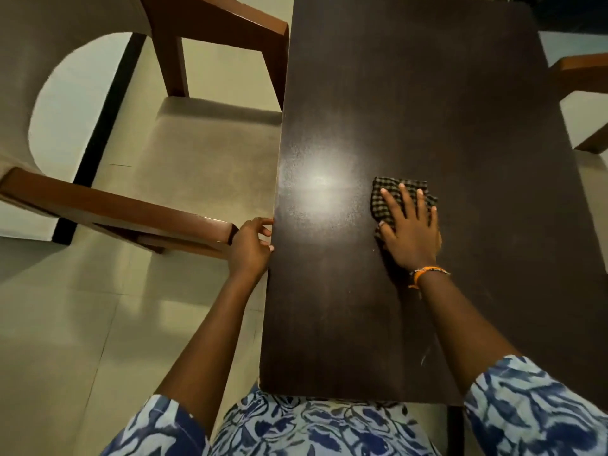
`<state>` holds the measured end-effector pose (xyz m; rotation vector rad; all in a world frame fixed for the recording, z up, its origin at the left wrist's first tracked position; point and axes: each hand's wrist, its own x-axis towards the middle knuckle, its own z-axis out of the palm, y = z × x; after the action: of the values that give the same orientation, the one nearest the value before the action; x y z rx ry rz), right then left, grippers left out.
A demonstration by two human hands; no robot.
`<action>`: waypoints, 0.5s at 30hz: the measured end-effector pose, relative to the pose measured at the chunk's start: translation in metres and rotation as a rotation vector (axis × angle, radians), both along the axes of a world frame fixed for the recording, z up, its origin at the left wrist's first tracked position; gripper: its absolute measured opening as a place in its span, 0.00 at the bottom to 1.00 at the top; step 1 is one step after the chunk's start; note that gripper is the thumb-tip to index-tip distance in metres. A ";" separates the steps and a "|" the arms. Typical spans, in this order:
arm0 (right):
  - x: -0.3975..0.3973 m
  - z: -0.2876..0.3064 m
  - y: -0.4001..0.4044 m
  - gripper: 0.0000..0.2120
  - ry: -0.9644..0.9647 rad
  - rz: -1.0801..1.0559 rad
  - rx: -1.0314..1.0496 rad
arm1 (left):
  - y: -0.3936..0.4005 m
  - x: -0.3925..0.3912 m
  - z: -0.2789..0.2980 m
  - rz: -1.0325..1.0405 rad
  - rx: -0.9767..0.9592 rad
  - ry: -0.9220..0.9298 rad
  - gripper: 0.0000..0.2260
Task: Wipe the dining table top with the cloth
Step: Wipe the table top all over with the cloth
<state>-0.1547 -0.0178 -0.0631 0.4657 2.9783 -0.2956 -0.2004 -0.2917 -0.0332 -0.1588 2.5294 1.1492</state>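
A dark brown dining table top runs away from me, with a bright light glare on its left half. A small checked black-and-tan cloth lies crumpled near the table's middle. My right hand lies flat on it with straight, spread fingers, pressing it onto the wood; an orange thread band circles that wrist. My left hand is at the table's left edge, its fingers loosely curled against the rim and holding nothing.
A wooden chair with a beige seat stands close to the table's left side, its armrest near my left hand. Another chair's wooden arm shows at the right edge. The floor has pale tiles.
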 end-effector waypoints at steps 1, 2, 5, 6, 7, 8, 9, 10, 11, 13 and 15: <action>-0.001 0.000 -0.012 0.30 0.007 -0.036 -0.007 | -0.001 0.000 -0.001 0.020 0.031 -0.019 0.18; -0.004 -0.001 -0.028 0.30 0.009 -0.043 -0.015 | -0.002 0.000 -0.002 0.032 0.050 -0.031 0.19; -0.017 -0.003 -0.087 0.30 -0.008 0.118 -0.036 | -0.003 0.003 -0.006 0.016 0.051 -0.005 0.20; -0.022 -0.003 -0.111 0.30 -0.013 0.190 -0.055 | -0.004 0.004 -0.007 0.002 0.042 0.017 0.21; -0.025 -0.004 -0.135 0.30 -0.012 0.254 -0.077 | -0.005 0.006 -0.008 -0.028 0.026 0.042 0.20; -0.027 -0.005 -0.156 0.30 -0.010 0.306 -0.099 | -0.007 0.009 -0.008 -0.067 0.001 0.070 0.19; -0.027 -0.005 -0.172 0.29 -0.010 0.343 -0.113 | -0.010 0.011 -0.009 -0.097 -0.024 0.095 0.18; -0.026 -0.006 -0.180 0.29 -0.012 0.369 -0.117 | -0.013 0.014 -0.010 -0.114 -0.044 0.113 0.17; -0.025 -0.006 -0.182 0.28 -0.011 0.394 -0.113 | -0.018 0.018 -0.011 -0.125 -0.070 0.123 0.17; -0.021 -0.006 -0.168 0.28 0.008 0.454 -0.090 | -0.022 0.024 -0.012 -0.155 -0.131 0.133 0.19; -0.015 -0.005 -0.147 0.28 0.022 0.483 -0.058 | -0.020 0.027 -0.011 -0.174 -0.148 0.120 0.22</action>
<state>-0.1700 -0.1647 -0.0681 -0.2661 2.9677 -0.3331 -0.1735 -0.3117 -0.0442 0.0945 2.6718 0.9309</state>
